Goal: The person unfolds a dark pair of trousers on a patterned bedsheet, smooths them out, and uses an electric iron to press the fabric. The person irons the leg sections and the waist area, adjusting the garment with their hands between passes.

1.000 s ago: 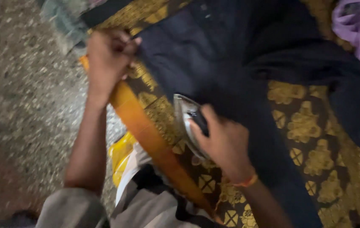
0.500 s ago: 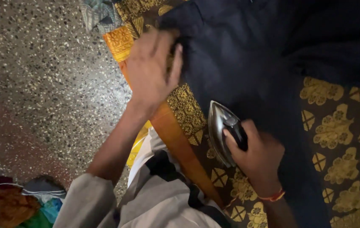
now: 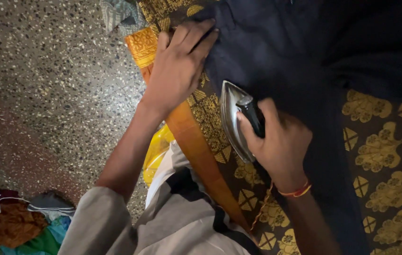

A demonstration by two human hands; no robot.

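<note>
The dark navy garment lies spread over a brown cloth with gold flower print, and every place here is told from that garment. At its near-left edge the left hand lies flat, fingers released and spread, pinning the fabric; just right of it, on the garment's near part, stands the metal iron, its black handle clenched in the right hand. This looks like the pressing stroke itself, and the next move seems to call for sliding the iron across while the flat hand keeps the cloth taut.

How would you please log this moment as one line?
left hand: flat on dark navy cloth garment | right hand: grip closed on silver metal iron | surface: brown-and-gold patterned cloth
</note>
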